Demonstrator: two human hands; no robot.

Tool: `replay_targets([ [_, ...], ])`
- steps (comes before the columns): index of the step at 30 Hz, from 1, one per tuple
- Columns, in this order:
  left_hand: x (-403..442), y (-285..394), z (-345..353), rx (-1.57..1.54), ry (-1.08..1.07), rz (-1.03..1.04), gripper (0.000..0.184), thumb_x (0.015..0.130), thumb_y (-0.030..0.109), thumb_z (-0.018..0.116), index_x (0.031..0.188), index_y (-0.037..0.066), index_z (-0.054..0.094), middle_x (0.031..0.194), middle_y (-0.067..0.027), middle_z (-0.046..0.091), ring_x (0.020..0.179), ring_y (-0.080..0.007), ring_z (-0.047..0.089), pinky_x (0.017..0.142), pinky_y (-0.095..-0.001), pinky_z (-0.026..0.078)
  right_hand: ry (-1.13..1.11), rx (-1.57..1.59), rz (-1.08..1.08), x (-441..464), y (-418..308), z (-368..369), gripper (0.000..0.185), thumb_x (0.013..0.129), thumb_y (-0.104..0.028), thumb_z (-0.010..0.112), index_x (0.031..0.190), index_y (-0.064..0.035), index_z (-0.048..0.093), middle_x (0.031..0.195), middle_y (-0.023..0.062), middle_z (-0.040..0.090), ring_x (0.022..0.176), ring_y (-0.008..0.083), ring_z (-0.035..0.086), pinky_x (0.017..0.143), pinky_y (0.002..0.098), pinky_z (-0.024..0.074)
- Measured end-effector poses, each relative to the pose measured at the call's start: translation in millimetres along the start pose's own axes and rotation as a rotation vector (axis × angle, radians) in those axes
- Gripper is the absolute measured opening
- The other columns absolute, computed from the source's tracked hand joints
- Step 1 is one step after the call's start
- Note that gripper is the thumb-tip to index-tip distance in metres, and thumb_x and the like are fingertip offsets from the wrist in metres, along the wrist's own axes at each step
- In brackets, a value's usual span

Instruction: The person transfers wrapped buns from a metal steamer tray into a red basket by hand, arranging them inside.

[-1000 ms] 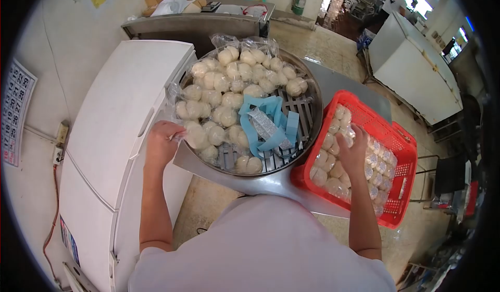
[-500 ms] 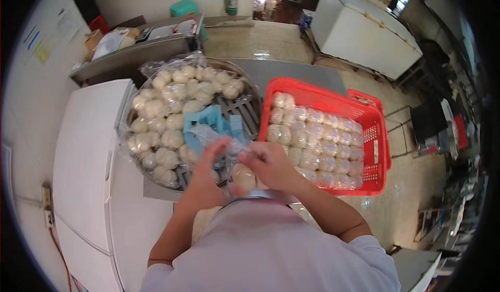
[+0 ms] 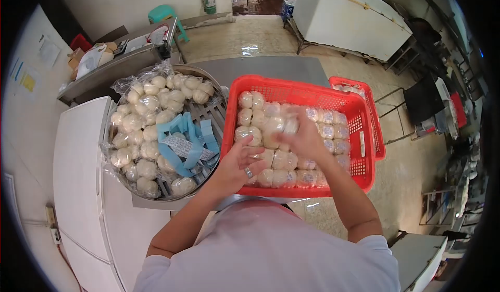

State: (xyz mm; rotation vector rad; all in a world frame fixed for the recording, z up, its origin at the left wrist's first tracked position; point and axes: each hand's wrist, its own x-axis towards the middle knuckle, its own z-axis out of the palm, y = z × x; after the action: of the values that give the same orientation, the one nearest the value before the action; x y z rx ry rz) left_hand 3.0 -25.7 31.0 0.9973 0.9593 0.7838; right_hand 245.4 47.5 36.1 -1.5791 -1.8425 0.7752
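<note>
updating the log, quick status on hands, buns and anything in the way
Right hand around a blurred bun pack over the red crate. Left hand open, empty. Nothing visibly in the way.

Basket (image 3: pixel 297 90) right of tray (image 3: pixel 210 112), perhaps touching

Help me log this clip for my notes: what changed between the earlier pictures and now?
The left hand has moved right, from the round tray to the red crate, and let go, fingers now spread. The right hand is back over the crate, seemingly holding a blurred bun pack. The blue strips remain on the tray.
</note>
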Motion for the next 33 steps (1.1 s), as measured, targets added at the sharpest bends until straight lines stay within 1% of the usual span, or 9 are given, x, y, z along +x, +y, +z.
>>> replay_targets([
  [6,6,-48,-1,0.013,0.046,0.107,0.065,0.100,0.004,0.070,0.155,0.004,0.037,0.132,-0.0138,0.063,0.117,-0.0186,0.064,0.099,-0.0318,0.054,-0.396,0.421,0.564,74,79,25,0.058,0.088,-0.043,0.083,0.122,0.0005,0.066,0.115,0.0133,0.068,0.095,0.0231,0.066,0.070,0.0396,0.0592],
  [12,-3,-54,-6,-0.001,0.102,0.194,0.055,0.100,0.001,0.069,0.149,0.004,0.046,0.122,-0.0106,0.066,0.111,-0.0157,0.066,0.097,-0.0305,0.055,-0.205,0.132,0.493,79,98,54,0.067,0.090,-0.058,0.076,0.115,0.0036,0.068,0.098,0.0122,0.069,0.084,0.0211,0.068,0.063,0.0388,0.0580],
  [15,-4,-57,-11,-0.049,0.085,0.244,0.051,0.100,0.000,0.068,0.147,0.003,0.049,0.118,-0.0091,0.067,0.108,-0.0141,0.066,0.094,-0.0298,0.055,-0.288,0.182,0.494,83,105,64,0.077,0.091,-0.053,0.078,0.134,0.0084,0.061,0.120,0.0189,0.069,0.088,0.0236,0.068,0.075,0.0357,0.0592],
  [18,-5,-56,-16,-0.087,0.054,0.226,0.049,0.100,0.000,0.068,0.146,0.003,0.051,0.115,-0.0076,0.068,0.104,-0.0126,0.065,0.090,-0.0286,0.055,0.087,-0.059,0.311,68,133,85,0.082,0.091,-0.063,0.071,0.129,0.0087,0.064,0.115,0.0247,0.072,0.107,0.0347,0.071,0.092,0.0450,0.0561],
  [21,-6,-57,-15,-0.243,0.005,0.185,0.049,0.100,0.001,0.069,0.145,0.003,0.051,0.110,-0.0057,0.067,0.098,-0.0106,0.064,0.084,-0.0271,0.054,0.126,0.085,0.376,49,102,90,0.084,0.094,-0.062,0.068,0.136,0.0096,0.061,0.126,0.0301,0.069,0.122,0.0395,0.065,0.105,0.0442,0.0490],
  [25,-8,-53,-25,-0.302,-0.055,0.257,0.046,0.100,-0.001,0.069,0.142,0.003,0.053,0.108,-0.0056,0.067,0.098,-0.0107,0.064,0.084,-0.0269,0.053,0.150,0.195,0.489,66,87,110,0.073,0.096,-0.053,0.066,0.132,0.0095,0.062,0.126,0.0289,0.069,0.121,0.0370,0.065,0.104,0.0425,0.0478],
  [29,-22,-50,-64,-0.226,0.059,0.367,0.041,0.099,-0.001,0.069,0.138,0.003,0.057,0.109,-0.0059,0.069,0.100,-0.0125,0.066,0.089,-0.0292,0.055,0.058,0.406,0.421,71,104,110,0.072,0.100,-0.051,0.060,0.135,0.0119,0.059,0.120,0.0284,0.070,0.123,0.0390,0.063,0.108,0.0442,0.0451],
  [32,-33,-35,-123,0.188,0.486,0.424,0.040,0.095,0.003,0.075,0.132,0.003,0.062,0.114,-0.0096,0.071,0.104,-0.0207,0.069,0.094,-0.0353,0.056,0.105,-0.077,0.364,73,102,121,0.080,0.103,-0.056,0.055,0.145,0.0125,0.049,0.133,0.0323,0.061,0.127,0.0446,0.060,0.111,0.0473,0.0436],
  [33,-42,-27,-145,0.438,0.700,0.509,0.042,0.090,0.005,0.078,0.130,0.004,0.064,0.117,-0.0122,0.070,0.109,-0.0255,0.069,0.098,-0.0387,0.055,0.123,-0.252,0.326,68,94,122,0.086,0.104,-0.061,0.049,0.151,0.0108,0.039,0.149,0.0364,0.045,0.133,0.0514,0.053,0.115,0.0515,0.0411],
])
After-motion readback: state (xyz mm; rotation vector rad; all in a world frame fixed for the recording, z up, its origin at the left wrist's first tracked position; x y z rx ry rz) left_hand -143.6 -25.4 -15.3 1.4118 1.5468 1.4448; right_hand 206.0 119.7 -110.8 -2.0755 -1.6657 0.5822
